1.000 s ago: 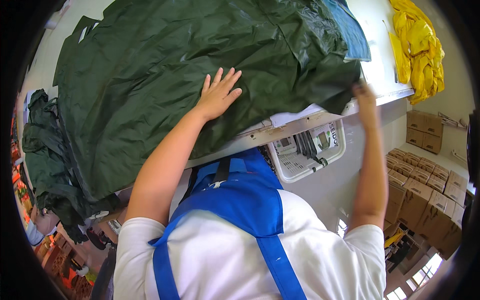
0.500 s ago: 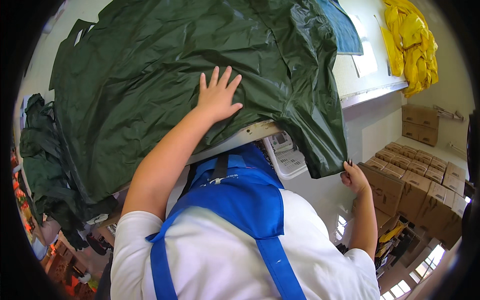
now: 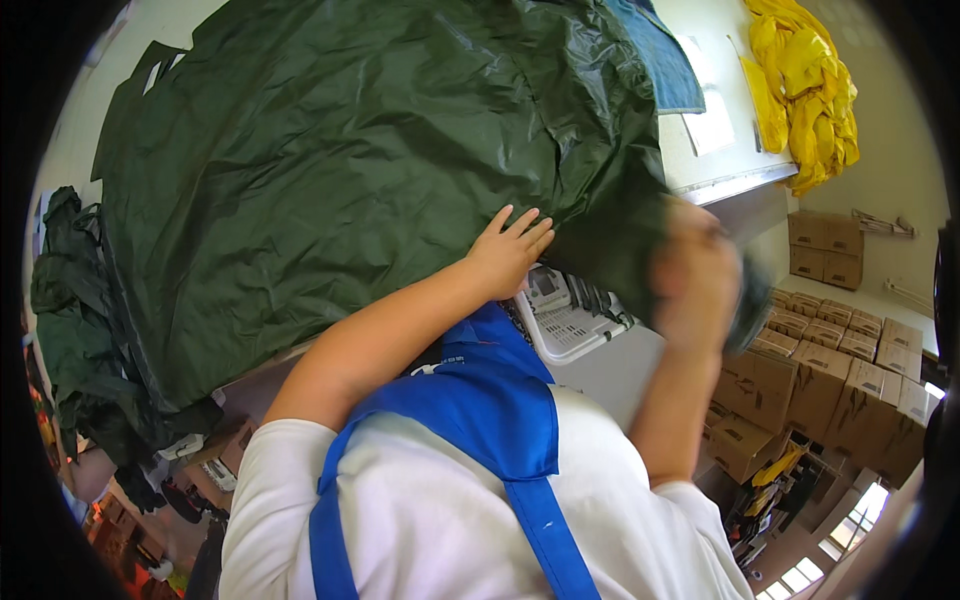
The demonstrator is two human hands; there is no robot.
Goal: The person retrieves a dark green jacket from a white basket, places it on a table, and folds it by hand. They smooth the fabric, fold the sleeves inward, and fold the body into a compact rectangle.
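Observation:
A large dark green garment (image 3: 350,170) of shiny coated cloth, like rainwear, lies wrinkled across the work table. My left hand (image 3: 510,253) rests flat on its near edge, fingers stretched out and a little apart. To the right, my right hand (image 3: 697,275) is raised and smeared by motion. It is closed around the sleeve-like narrow part of the garment, whose loose end hangs past the hand on its right side. The exact finger positions are blurred.
A white plastic basket (image 3: 560,345) sits below the table's edge. Blue denim cloth (image 3: 660,60) and a yellow cloth bundle (image 3: 805,90) lie farther right. Cardboard boxes (image 3: 830,365) are stacked at the right. More dark green garments (image 3: 80,310) hang at the left.
My left hand has slid right and nearer along the garment. My right hand has lifted the garment's right part up and away from me, swinging its loose end outward.

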